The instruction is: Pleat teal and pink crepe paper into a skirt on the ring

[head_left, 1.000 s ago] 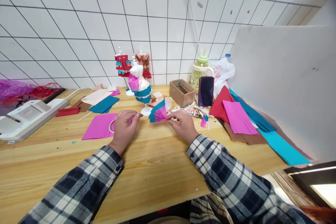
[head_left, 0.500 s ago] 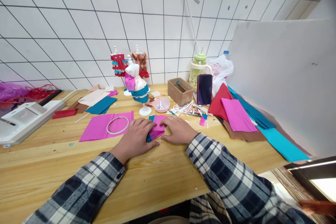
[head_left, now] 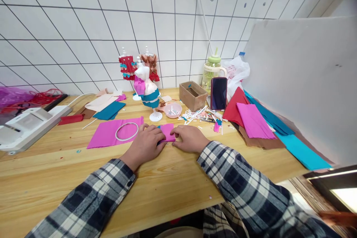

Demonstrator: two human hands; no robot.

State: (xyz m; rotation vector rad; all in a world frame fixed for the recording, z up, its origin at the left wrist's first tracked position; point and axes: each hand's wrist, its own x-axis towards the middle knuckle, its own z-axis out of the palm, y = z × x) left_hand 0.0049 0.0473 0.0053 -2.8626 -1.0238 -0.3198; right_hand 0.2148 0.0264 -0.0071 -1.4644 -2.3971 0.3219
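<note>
A small folded piece of pink crepe paper point(head_left: 168, 132) with some teal at its left side lies on the table between my hands. My left hand point(head_left: 146, 142) grips its left edge, fingers bent over the top and thumb at the near side. At the right edge, my right hand point(head_left: 189, 138) pinches the paper with curled fingers and thumb. Left of my left hand is a larger pink crepe sheet point(head_left: 103, 134) with a pale ring point(head_left: 126, 131) lying on it. Beyond my hands stands a small dress form point(head_left: 150, 98) in white, pink and teal paper.
A pink bowl point(head_left: 173, 111), brown box point(head_left: 193, 96), white paper scraps point(head_left: 195, 115) and upright phone point(head_left: 218, 93) sit behind my hands. Coloured crepe sheets point(head_left: 255, 121) lie at right. A white power strip point(head_left: 33, 126) is at left; two dressed forms point(head_left: 127, 67) stand behind.
The fanned pleats at the paper's near edge no longer show; the piece looks flatter and shorter. My left thumb has drawn in against its near edge. The view has shifted slightly.
</note>
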